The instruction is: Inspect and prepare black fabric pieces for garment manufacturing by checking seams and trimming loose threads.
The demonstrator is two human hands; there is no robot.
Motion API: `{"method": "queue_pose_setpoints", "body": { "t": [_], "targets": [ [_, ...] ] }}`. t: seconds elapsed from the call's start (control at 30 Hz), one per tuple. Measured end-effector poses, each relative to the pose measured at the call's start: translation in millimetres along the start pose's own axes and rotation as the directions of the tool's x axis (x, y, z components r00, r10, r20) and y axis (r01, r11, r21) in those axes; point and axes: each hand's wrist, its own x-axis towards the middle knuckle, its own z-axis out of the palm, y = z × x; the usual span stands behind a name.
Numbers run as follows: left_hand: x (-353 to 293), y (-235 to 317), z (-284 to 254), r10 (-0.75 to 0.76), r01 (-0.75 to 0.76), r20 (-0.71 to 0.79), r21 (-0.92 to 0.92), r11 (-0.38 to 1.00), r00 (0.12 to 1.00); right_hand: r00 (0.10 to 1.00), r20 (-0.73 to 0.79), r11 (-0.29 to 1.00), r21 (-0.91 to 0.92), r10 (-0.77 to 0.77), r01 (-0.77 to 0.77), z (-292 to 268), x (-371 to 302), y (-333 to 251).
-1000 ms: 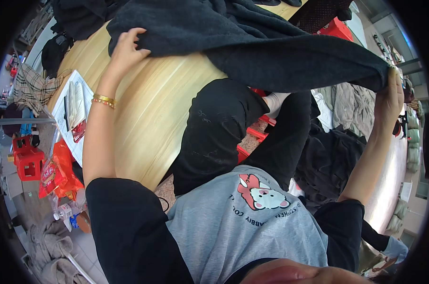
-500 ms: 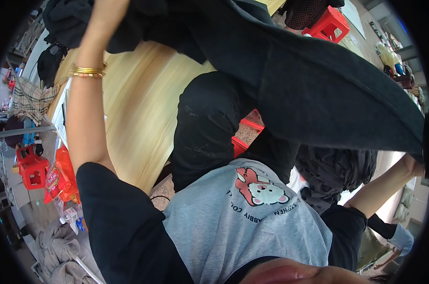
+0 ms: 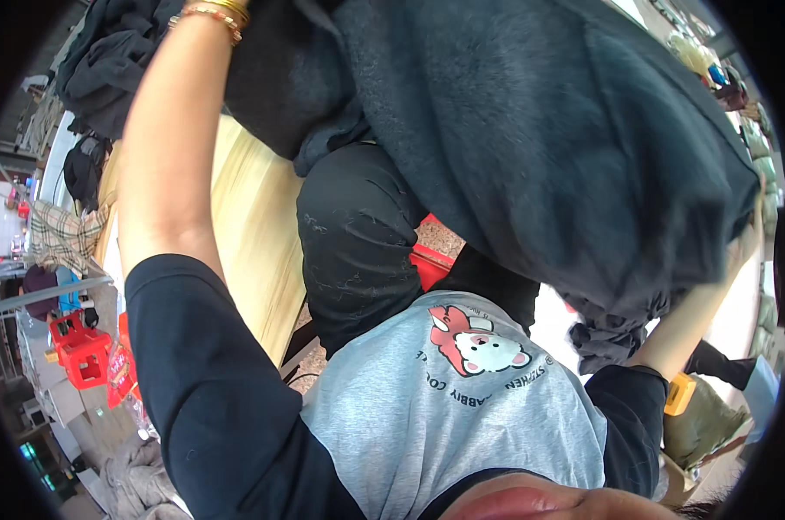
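Note:
A large dark garment [image 3: 514,130] with a fleecy-looking surface spreads across the upper part of the view, over my knees and out to the far right. My right hand [image 3: 742,244] is closed at its right edge, by the rim of the picture; the cloth and some blur cover part of the fingers. From the lower left my left forearm [image 3: 171,165] stretches up to the garment's far left part. Beyond the bracelets [image 3: 219,16] at its wrist the left hand is cut off by the top edge. What kind of garment it is, I cannot tell.
A wooden tabletop [image 3: 249,217] lies under and left of the garment. More dark cloth [image 3: 115,74] is heaped at the upper left, and a crumpled dark pile [image 3: 609,338] lies right of my legs. Red stools [image 3: 82,354] stand at the left.
The garment has swung and spread wider, now covering more of the upper right. My left hand has gone out past the top edge; my right hand has moved up along the right rim.

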Motion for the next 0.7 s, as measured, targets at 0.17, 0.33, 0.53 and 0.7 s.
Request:
{"method": "queue_pose_setpoints", "body": {
  "t": [0.17,0.33,0.53,0.7],
  "targets": [
    [-35,-52,80,-0.15,0.147,0.096,0.043,0.988,0.984,0.994,-0.1,0.999,-0.034,0.039,-0.042,-2,8,80],
    [-62,0,99,-0.153,0.153,0.05,-0.004,0.988,0.987,0.976,-0.21,0.998,0.03,0.057,-0.052,9,-4,140],
    [-95,26,112,-0.334,0.311,0.173,0.147,0.939,0.927,0.974,0.085,0.976,-0.077,0.21,-0.203,46,-24,171],
    [-97,27,151,-0.295,0.077,0.205,0.688,0.722,0.933,0.968,0.107,0.933,-0.307,0.228,-0.186,103,-44,212]
  ]
}}
